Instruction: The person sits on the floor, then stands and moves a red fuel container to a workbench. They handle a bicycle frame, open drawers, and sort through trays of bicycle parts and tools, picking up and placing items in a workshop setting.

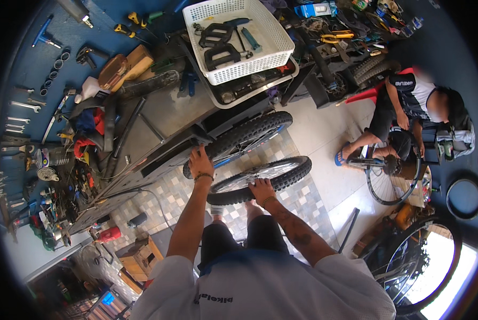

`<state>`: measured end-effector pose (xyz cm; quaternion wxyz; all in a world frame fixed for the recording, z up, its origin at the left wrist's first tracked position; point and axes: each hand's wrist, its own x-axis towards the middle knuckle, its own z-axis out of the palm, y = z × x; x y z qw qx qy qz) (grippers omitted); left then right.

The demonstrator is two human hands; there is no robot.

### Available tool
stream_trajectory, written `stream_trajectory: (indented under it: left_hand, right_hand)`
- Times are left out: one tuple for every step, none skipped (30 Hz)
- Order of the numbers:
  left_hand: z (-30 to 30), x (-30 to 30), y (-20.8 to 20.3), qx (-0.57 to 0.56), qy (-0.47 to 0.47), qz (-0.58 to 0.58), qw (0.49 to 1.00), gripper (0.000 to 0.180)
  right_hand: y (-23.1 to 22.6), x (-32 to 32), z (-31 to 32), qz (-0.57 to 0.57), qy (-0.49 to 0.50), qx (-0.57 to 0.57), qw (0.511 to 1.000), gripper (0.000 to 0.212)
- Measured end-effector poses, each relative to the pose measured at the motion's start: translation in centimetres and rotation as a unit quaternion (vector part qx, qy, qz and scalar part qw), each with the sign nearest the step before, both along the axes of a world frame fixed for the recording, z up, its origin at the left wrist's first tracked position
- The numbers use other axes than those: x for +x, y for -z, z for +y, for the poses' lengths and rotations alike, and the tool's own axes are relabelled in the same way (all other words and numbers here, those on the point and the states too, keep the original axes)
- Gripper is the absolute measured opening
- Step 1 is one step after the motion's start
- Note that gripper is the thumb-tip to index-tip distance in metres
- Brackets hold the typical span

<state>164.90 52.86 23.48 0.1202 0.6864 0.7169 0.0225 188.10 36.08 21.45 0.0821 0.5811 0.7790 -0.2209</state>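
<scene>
My left hand [200, 161] lies over the left end of the farther bicycle wheel [249, 130], its fingers bent over the knobby black tyre beside the workbench. That wheel has a blue-marked rim and is tilted close to the bench front. Nearer to me is a second bicycle wheel [292, 174], with a black knobby tyre and silver spokes, in front of my legs. My right hand [261, 190] grips its near side, fingers reaching over the tyre toward the spokes; the fingertips are partly hidden.
The workbench [167, 109] holds a white plastic basket [225, 74] with clamps. Tools hang on the blue wall [108, 26]. At right, a seated person [409, 101] handles another wheel [393, 170]. A large wheel [452, 256] stands lower right; a wooden box [140, 258] sits lower left.
</scene>
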Motion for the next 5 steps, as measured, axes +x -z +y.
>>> stream_trajectory:
  left_hand:
    - [-0.7,0.1,-0.6,0.023,-0.015,-0.023,0.999,0.074]
    - [-1.7,-0.2,-1.2,0.017,-0.013,-0.052,0.998,0.075]
    - [-2.8,-1.6,-1.1,0.016,-0.016,-0.078,0.997,0.075]
    - [-4.3,-3.6,-0.5,0.016,-0.021,-0.103,0.994,0.076]
    - [-3.8,-3.9,-0.9,0.026,-0.031,-0.102,0.994,0.076]
  right_hand:
    - [1.2,0.5,0.9,0.0,0.002,-0.012,1.0,0.05]
    - [2.2,0.4,1.4,-0.011,0.003,-0.001,1.0,0.05]
    - [3.0,-0.2,2.4,-0.018,-0.002,0.014,1.0,0.049]
    - [3.1,-1.0,3.6,-0.025,-0.01,0.029,0.999,0.048]
    - [2.9,-2.0,5.0,-0.004,0.009,0.007,1.0,0.047]
